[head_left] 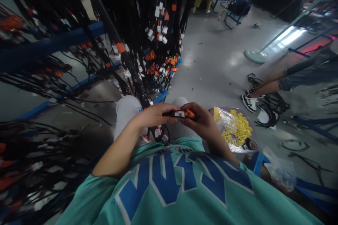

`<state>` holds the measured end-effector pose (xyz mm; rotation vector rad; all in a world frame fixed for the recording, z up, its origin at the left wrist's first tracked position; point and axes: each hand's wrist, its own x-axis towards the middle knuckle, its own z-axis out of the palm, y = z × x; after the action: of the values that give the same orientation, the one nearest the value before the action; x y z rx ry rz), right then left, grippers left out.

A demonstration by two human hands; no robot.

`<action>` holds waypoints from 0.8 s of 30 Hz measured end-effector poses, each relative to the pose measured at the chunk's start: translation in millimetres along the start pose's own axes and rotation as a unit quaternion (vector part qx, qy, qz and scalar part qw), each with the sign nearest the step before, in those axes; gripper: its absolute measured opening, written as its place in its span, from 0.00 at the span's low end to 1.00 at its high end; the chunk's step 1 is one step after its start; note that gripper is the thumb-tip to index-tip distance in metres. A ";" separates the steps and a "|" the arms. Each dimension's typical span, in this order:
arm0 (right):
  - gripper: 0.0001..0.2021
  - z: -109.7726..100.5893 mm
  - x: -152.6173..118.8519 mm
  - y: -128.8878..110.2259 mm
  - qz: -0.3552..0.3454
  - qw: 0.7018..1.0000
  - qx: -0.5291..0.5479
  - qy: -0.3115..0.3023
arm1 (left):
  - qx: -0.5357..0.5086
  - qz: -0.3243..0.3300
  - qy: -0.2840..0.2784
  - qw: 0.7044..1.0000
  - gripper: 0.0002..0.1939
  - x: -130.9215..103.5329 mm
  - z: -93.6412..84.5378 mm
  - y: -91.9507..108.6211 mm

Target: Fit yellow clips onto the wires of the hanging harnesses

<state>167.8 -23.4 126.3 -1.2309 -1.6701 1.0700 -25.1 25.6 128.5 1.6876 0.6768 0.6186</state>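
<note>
Both hands meet in front of my lap, around one small piece with a white part and an orange connector [189, 113]. My left hand [161, 114] pinches its dark and white end, thumb and fingers closed. From the other side my right hand [198, 119] has its fingers closed round the orange end. Below the hands, a dark harness with white connectors [157, 132] lies between my knees. A thick bundle of black cables [132, 66] with orange tape rises from there, up and to the left.
At my right stands a basket [255, 126] with yellow parts, a clear bag and a roll of black tape [252, 144]. Blue rack bars [52, 44] and hanging harnesses fill the left. A person's legs [266, 86] are at the right, beside cables on the floor.
</note>
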 end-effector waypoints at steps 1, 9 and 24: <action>0.12 0.4 0.7 1.0 -0.003 1.000 0.004 -0.001 | 0.003 0.010 -0.011 1.000 0.09 -0.8 -1.7 1.5; 0.19 -15.6 3.1 1.4 -0.001 0.999 -0.012 -0.042 | -0.046 -0.082 0.028 0.995 0.05 0.6 5.4 9.2; 0.16 -26.0 1.5 102.6 0.123 0.986 -0.068 0.095 | -0.223 -0.087 0.080 0.968 0.13 2.8 5.6 -0.4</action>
<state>223.0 0.4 39.3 -1.6083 -1.4930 0.9592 -19.1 23.9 127.1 1.1577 0.7292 0.7246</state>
